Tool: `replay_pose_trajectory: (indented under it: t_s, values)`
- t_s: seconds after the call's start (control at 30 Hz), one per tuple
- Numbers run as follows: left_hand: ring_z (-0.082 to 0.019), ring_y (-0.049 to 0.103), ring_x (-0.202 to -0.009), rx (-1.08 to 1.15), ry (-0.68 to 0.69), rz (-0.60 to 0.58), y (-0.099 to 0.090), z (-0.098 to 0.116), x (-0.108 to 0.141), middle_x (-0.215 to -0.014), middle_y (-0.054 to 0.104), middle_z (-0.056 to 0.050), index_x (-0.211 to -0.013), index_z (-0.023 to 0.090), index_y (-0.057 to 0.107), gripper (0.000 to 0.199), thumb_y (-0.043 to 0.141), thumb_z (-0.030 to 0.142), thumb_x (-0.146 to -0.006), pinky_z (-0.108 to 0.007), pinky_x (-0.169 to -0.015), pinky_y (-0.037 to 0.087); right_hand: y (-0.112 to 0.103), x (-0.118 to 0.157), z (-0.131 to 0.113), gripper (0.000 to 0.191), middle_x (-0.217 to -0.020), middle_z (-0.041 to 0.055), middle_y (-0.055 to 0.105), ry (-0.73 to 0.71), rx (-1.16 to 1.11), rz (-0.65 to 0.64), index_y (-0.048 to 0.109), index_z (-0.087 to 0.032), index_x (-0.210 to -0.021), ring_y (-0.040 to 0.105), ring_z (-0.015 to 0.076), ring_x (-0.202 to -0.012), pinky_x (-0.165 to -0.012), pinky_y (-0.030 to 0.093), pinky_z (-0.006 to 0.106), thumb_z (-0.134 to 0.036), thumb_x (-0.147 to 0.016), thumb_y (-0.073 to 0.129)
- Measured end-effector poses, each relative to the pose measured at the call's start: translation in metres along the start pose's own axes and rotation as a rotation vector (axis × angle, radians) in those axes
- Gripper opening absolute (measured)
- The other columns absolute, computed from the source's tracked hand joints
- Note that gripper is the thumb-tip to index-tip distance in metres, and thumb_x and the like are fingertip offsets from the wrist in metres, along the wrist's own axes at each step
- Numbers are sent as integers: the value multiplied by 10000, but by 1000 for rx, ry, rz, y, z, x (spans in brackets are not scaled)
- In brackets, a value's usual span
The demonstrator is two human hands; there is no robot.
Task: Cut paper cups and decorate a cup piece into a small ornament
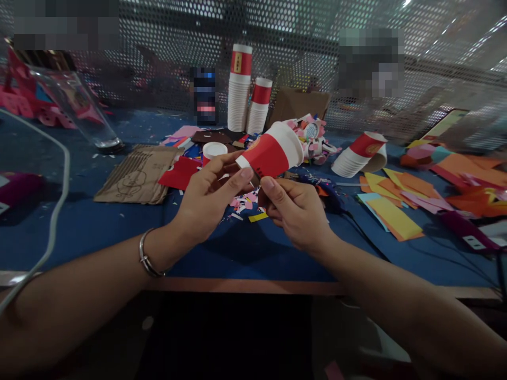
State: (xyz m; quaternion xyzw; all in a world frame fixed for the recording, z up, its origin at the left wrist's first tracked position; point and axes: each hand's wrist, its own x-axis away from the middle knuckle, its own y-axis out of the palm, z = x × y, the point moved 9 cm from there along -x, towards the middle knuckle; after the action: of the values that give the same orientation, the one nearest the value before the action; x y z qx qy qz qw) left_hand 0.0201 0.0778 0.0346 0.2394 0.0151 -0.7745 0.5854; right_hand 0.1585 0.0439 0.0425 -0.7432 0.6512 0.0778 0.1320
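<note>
Left fingers (236, 182) hold tilted paper cup (271, 154); right fingers (278, 194) close beneath

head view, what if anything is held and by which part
The bare left hand holds a red-and-white paper cup near its narrow base; whether the right hand grips it is unclear.

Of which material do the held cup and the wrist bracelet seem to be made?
The cup is probably matte paper: soft sheen, printed red band, thick white rim. The bracelet looks like polished silver-coloured metal, from its bright highlights; plating is possible.
</note>
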Motion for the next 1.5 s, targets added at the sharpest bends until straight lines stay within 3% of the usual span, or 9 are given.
replay_pose_trajectory:
  t_s: [0.1,0.3,0.5,0.6,0.83,1.03,1.23,1.5]
  values:
    - [-212,760,-1026,-13,14,0,-2,1,0,-1130,768,-54,-1249,242,712,415,849,405,-892,-395,-945,647,0,2,0,557,-542,-61,406,3,4,-8,618,-199,-687,326,76,-483,-440,229,253,-691,-940,689]
    - [-224,764,-1045,-158,186,-7,0,20,6,-1120,799,-37,-1212,291,739,316,829,371,-920,-421,-965,636,1,6,-2,563,-578,-46,421,-22,49,-20,567,-205,-672,343,82,-509,-455,235,259,-663,-994,631]
    - [-210,769,-1027,52,16,-65,5,3,0,-1173,766,-46,-1208,262,625,377,824,389,-913,-361,-841,688,-1,1,-1,578,-550,-49,410,-24,64,18,595,-202,-670,349,91,-505,-454,241,262,-702,-954,657]
    - [-192,763,-1007,75,-4,-93,8,2,-1,-1143,746,-29,-1183,270,609,365,828,374,-911,-347,-845,688,-2,1,-2,585,-543,-50,407,-20,75,18,595,-203,-674,350,91,-501,-449,238,260,-720,-939,662]
    - [-197,732,-1018,-6,138,-35,3,13,2,-1116,708,-21,-1148,295,643,343,850,402,-897,-416,-934,669,-1,5,-7,559,-578,-38,437,-51,98,-5,570,-206,-686,364,90,-510,-445,250,254,-673,-987,630]
    - [-179,706,-962,-204,333,-21,4,35,6,-1149,677,-37,-1131,291,685,278,841,340,-906,-370,-887,649,-1,6,-6,521,-617,-21,487,-85,78,-21,618,-199,-720,393,89,-523,-444,259,246,-630,-1013,623]
    - [-176,694,-894,-230,323,4,6,35,11,-1052,680,-30,-1147,280,682,279,828,311,-910,-332,-768,647,-3,6,-1,516,-605,-23,493,-70,88,-3,655,-197,-742,403,93,-513,-439,263,248,-643,-1001,632]
    - [-152,703,-858,-263,314,45,4,30,13,-1014,692,-22,-1150,246,672,276,819,294,-921,-288,-743,634,0,4,-1,534,-589,-42,439,-70,96,-10,586,-203,-709,358,86,-504,-451,254,247,-641,-1014,609]
